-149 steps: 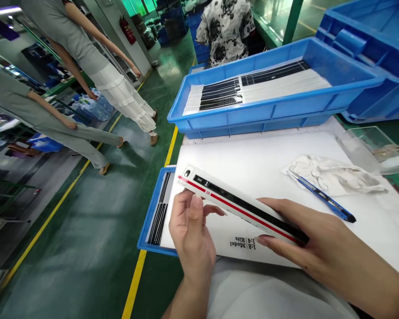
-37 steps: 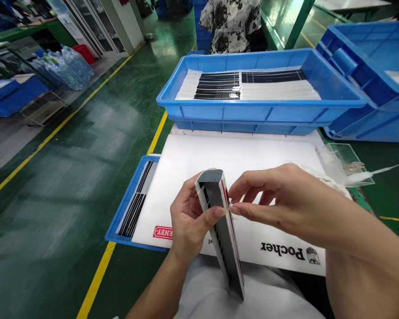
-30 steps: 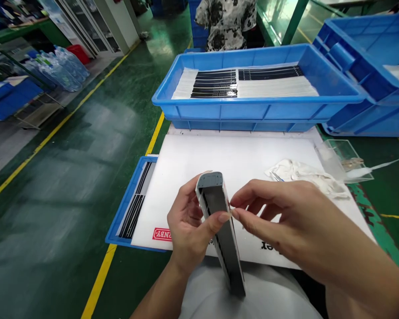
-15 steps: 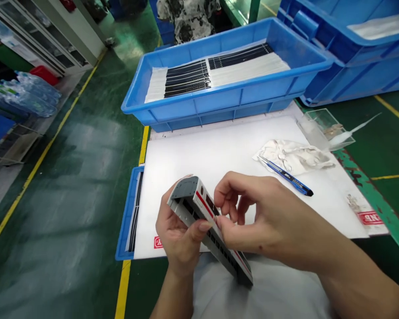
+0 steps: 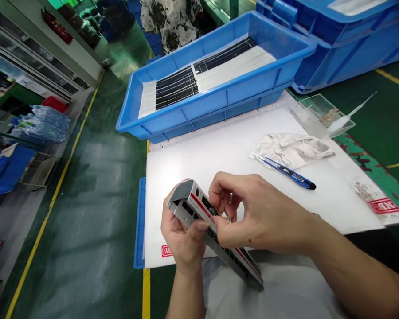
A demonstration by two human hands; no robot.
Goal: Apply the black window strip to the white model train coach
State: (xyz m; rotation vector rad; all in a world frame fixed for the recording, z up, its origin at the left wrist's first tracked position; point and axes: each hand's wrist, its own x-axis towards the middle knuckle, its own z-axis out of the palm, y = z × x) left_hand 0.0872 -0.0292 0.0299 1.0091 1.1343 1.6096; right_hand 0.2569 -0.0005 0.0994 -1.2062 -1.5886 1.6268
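My left hand (image 5: 186, 237) is wrapped round the near-left end of a model train car (image 5: 234, 259), a long grey and white shell with a red stripe and dark windows. The car is tilted, its far end slanting down to the right over my lap. My right hand (image 5: 252, 210) is closed in a pinch against the striped side. Whatever lies between its fingertips is too small or hidden to name. A blue utility knife (image 5: 287, 173) with its blade out lies beyond my right hand, partly on a crumpled white cloth (image 5: 286, 148).
A white foam sheet (image 5: 182, 164) covers the table. Behind it stands a blue bin (image 5: 213, 99) with rows of dark and white strips. A clear box (image 5: 310, 113) holds a white dropper bottle (image 5: 341, 126). Another blue bin (image 5: 139, 226) sits at the left edge; larger blue bins (image 5: 339, 57) stand back right.
The camera view has turned, so the bench and bins appear shifted. Both hands keep their hold at nearly the same place on the train car, with only slight finger movement.
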